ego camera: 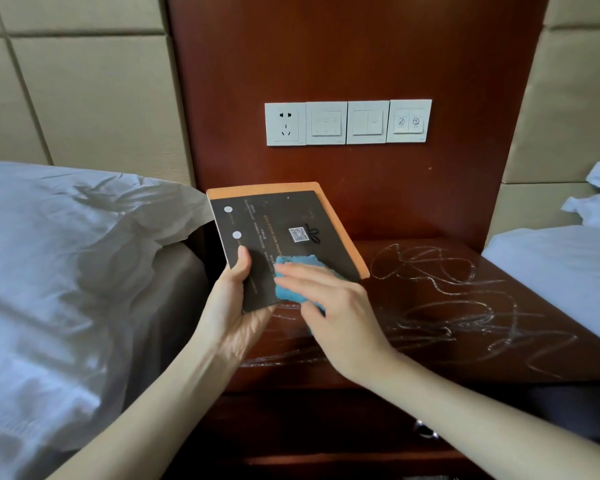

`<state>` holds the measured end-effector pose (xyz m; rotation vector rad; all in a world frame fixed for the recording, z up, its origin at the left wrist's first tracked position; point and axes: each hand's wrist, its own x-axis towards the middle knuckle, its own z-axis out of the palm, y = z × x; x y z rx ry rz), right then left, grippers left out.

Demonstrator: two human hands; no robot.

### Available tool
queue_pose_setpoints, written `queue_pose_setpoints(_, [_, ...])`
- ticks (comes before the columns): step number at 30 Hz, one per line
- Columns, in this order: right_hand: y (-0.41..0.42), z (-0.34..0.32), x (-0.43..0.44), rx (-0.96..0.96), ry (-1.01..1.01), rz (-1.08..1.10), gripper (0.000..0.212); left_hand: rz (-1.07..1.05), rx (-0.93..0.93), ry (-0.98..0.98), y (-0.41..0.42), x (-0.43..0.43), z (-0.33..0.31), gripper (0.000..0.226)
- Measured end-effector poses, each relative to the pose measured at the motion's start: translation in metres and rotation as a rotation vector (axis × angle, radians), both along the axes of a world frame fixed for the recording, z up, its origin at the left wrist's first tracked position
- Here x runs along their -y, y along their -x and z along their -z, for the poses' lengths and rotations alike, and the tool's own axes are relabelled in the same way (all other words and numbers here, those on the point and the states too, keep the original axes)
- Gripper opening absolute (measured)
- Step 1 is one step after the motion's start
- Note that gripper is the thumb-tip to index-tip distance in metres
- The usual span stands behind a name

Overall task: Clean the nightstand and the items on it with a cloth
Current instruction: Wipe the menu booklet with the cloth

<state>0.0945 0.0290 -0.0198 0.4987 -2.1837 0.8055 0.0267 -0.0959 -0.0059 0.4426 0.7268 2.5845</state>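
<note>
My left hand (pixel 234 306) holds a flat dark card with an orange border (pixel 278 223) by its lower left corner, lifted and tilted above the nightstand's left side. It bears a QR code and two white dots. My right hand (pixel 336 306) presses a blue cloth (pixel 293 277) flat against the card's lower part, fingers spread over it. The dark red wooden nightstand (pixel 465 306) lies below, its top covered in pale scribbled streaks.
A bed with a white pillow and brown sheet (pixel 66 271) borders the nightstand on the left, another white bed (pixel 568 265) on the right. A socket and switch panel (pixel 347 123) sits on the wooden back board. A drawer knob (pixel 425 429) shows below.
</note>
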Motion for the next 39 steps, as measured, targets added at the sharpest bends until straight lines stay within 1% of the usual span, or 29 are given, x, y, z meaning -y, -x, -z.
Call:
queue_pose_setpoints(1, [0.001,0.0,-0.005,-0.002,-0.018,0.007,0.049,-0.001,0.008,0.0,0.0,0.0,0.0,0.041])
queue_pose_setpoints(3, [0.006,-0.002,-0.018,-0.007,0.003,0.097,0.048,0.019,0.023,-0.014,-0.001,-0.001,-0.001,0.042])
queue_pose_setpoints(5, [0.009,-0.006,-0.032,0.025,0.124,0.2,0.047,0.041,0.017,-0.026,-0.002,-0.002,-0.005,0.042])
queue_pose_setpoints(7, [0.009,-0.008,-0.034,0.037,0.247,0.174,0.046,0.071,-0.011,-0.025,-0.003,-0.002,-0.008,0.042])
queue_pose_setpoints(8, [0.007,-0.008,-0.029,0.026,0.264,0.134,0.047,0.085,-0.019,-0.023,-0.002,-0.001,-0.008,0.043])
queue_pose_setpoints(9, [0.003,-0.007,-0.021,0.007,0.231,0.1,0.047,0.094,-0.015,-0.019,-0.002,0.0,-0.008,0.044])
queue_pose_setpoints(10, [0.0,-0.005,-0.012,-0.019,0.145,0.071,0.046,0.102,0.0,-0.01,-0.002,0.001,-0.007,0.046])
queue_pose_setpoints(13, [-0.003,0.003,0.011,-0.084,-0.199,-0.016,0.044,0.174,0.06,0.04,-0.003,0.005,-0.003,0.053])
queue_pose_setpoints(14, [-0.002,0.002,0.012,-0.093,-0.265,-0.023,0.043,0.193,0.063,0.043,-0.003,0.006,-0.002,0.053])
queue_pose_setpoints(16, [0.003,-0.003,0.002,-0.119,-0.31,0.023,0.042,0.164,0.047,0.033,-0.001,0.006,-0.002,0.049])
queue_pose_setpoints(19, [0.006,-0.009,-0.017,-0.089,-0.241,0.101,0.044,0.089,0.003,0.003,0.0,0.004,-0.004,0.044])
queue_pose_setpoints(23, [0.007,-0.012,-0.036,0.012,0.054,0.159,0.043,0.074,0.003,-0.024,-0.002,0.0,-0.006,0.043])
queue_pose_setpoints(25, [0.005,-0.009,-0.038,0.022,0.125,0.197,0.043,0.053,-0.001,-0.027,-0.002,0.0,-0.007,0.04])
queue_pose_setpoints(27, [0.0,-0.004,-0.03,-0.022,0.057,0.189,0.044,0.06,0.006,-0.024,-0.002,0.0,-0.006,0.042])
queue_pose_setpoints(30, [-0.006,0.004,-0.016,-0.12,-0.189,0.119,0.043,0.068,0.023,-0.006,-0.001,0.003,-0.004,0.044])
queue_pose_setpoints(32, [-0.005,0.003,-0.018,-0.142,-0.259,0.095,0.043,0.079,0.02,-0.004,0.0,0.004,-0.004,0.045])
queue_pose_setpoints(34, [-0.002,-0.002,-0.028,-0.133,-0.214,0.093,0.044,0.08,0.009,-0.003,0.002,0.003,-0.005,0.045])
queue_pose_setpoints(37, [0.0,-0.013,-0.048,-0.029,0.001,0.188,0.045,0.038,-0.015,0.011,0.003,0.002,-0.005,0.039])
queue_pose_setpoints(39, [-0.002,-0.02,-0.059,0.042,0.072,0.236,0.043,0.022,-0.049,0.056,0.005,0.001,-0.003,0.037])
